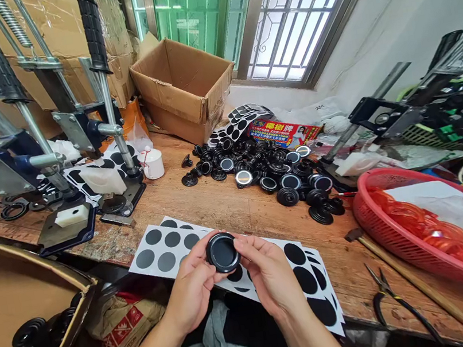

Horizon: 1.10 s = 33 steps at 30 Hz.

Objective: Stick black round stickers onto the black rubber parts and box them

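Both my hands hold one round black cap [222, 252] just above the near edge of the wooden bench. My left hand [194, 286] pinches its left rim, and my right hand [268, 272] presses fingertips on its right rim. A dark round sticker sits in the cap's face. Under my hands lie white sticker sheets [169, 251] with black and grey discs, some spots peeled off. A pile of similar black caps [266, 171] lies further back on the bench.
Two hand presses [77, 132] stand at the left. An open cardboard box [184, 88] sits at the back. A red basket [403, 246] with orange rings is on the right, pliers [383, 290] beside it. A box of black parts [34, 336] sits low on the left.
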Available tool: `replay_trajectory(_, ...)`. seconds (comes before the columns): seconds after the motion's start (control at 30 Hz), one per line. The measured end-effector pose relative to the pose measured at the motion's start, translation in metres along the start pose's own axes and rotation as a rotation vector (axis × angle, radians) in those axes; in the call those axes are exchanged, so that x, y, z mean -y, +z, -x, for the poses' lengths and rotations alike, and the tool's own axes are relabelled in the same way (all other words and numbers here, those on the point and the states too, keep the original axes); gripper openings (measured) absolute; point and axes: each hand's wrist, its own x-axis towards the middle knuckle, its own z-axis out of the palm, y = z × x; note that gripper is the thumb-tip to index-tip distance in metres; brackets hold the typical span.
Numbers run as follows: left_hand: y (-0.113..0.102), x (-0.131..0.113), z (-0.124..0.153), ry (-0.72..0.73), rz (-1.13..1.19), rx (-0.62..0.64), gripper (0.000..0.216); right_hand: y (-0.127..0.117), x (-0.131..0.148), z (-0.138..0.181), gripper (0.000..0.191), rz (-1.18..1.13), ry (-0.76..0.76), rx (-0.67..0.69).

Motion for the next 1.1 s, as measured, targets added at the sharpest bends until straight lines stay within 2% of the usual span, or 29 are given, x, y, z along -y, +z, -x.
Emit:
replay_trajectory(0.57,-0.001,0.0006,-0.0007,0.006,-0.056,-0.006,0.046,-0.0001,-0.0017,-0.0018,0.019,-0.034,0.024,-0.009)
replay_trajectory(1.1,0.0017,-0.0024,0.0002,0.018,-0.063,0.012,0.042,0.0018,-0.0047,-0.002,0.018,-0.02,-0.019,-0.028)
